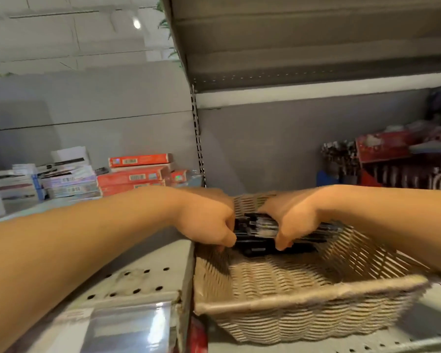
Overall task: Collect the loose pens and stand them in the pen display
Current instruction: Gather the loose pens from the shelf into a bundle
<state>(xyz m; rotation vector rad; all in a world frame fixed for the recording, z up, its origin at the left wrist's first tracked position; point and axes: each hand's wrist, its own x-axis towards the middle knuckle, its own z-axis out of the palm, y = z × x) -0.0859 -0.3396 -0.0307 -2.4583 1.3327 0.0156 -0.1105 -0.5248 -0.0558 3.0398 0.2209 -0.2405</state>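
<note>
A bundle of dark loose pens lies crosswise inside a woven beige basket on the shelf. My left hand grips the bundle's left end with curled fingers. Its right part is held by my right hand, thumb below and fingers over the top. More dark pens lie under the bundle on the basket floor. A red pen display with upright pens stands at the back right of the shelf. The picture is blurred by motion.
The grey perforated metal shelf carries the basket. Red boxes and stacked white packs sit at the back left. An upper shelf hangs overhead. A slotted upright divides the bays.
</note>
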